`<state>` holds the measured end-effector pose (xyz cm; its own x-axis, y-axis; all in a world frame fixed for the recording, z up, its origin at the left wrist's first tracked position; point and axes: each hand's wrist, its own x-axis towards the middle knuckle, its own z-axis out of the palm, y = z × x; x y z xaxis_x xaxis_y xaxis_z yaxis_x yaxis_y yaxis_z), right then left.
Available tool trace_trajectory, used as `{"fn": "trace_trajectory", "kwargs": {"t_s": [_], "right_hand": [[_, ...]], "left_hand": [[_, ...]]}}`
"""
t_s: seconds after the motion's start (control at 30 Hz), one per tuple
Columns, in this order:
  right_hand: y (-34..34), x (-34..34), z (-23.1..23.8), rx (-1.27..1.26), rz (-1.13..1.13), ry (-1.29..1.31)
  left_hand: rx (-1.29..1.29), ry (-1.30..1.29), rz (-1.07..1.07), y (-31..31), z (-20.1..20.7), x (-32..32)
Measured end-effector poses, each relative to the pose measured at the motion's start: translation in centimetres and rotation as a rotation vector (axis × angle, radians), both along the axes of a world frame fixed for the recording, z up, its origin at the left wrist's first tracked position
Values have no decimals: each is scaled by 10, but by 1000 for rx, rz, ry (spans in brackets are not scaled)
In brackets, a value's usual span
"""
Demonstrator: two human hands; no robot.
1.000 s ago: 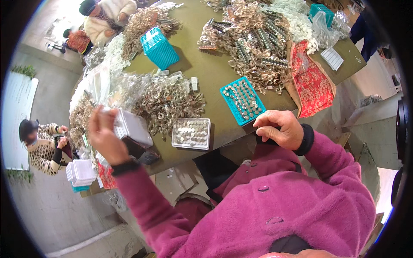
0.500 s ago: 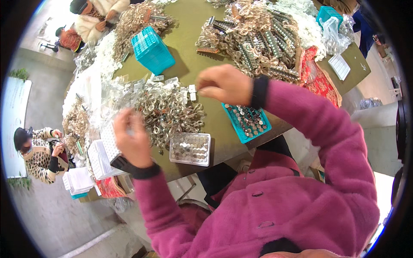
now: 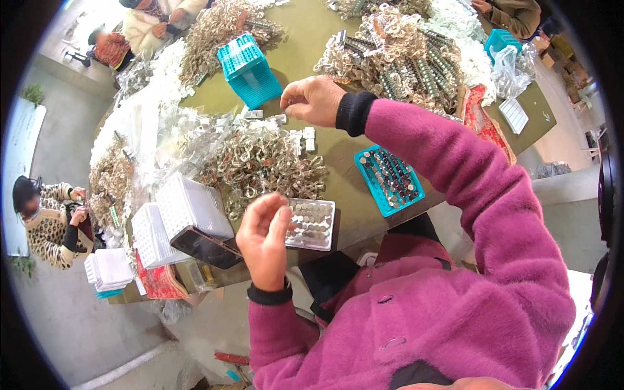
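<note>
My left hand (image 3: 265,244) is raised with its fingers curled toward the thumb, beside a white tray (image 3: 318,242) holding rows of round silvery pieces. It overlaps the tray's left edge. Anything in its fingertips is too small to make out. Farther off, my right hand (image 3: 315,102) is held over the table with its fingers bent in a loose pinch, and what they hold, if anything, cannot be seen. Just below it lie small white blocks (image 3: 308,138). A heap of metallic, ring-like loops (image 3: 266,162) spreads between my hands. Under my right forearm sits a teal tray (image 3: 392,211) with rows of dark and silvery round pieces.
A stack of teal trays (image 3: 259,88) stands beyond my right hand. White tray stacks (image 3: 198,211) and a dark phone-like slab (image 3: 205,249) are at left. Big piles of metallic loops (image 3: 396,58) cover the far side. Other people (image 3: 55,221) sit around the table (image 3: 302,39).
My left hand has moved right, from the white tray stack to the tray of silvery pieces. My right hand has shifted slightly left and away from me. The view has turned a little.
</note>
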<state>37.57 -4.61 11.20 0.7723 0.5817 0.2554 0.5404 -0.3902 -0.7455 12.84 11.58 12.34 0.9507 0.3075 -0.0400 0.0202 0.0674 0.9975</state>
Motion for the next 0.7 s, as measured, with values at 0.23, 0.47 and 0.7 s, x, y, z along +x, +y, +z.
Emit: {"fn": "trace_trajectory", "kwargs": {"t_s": [0.23,0.47,0.7], "right_hand": [[-17,-69,31,133,195,272],[-42,-124,40,174,189,1],[-76,-161,41,238,159,303]], "left_hand": [[-185,-150,66,-18,-4,48],[-249,-150,31,-38,-1,19],[-405,-171,-41,-75,-5,-14]]}}
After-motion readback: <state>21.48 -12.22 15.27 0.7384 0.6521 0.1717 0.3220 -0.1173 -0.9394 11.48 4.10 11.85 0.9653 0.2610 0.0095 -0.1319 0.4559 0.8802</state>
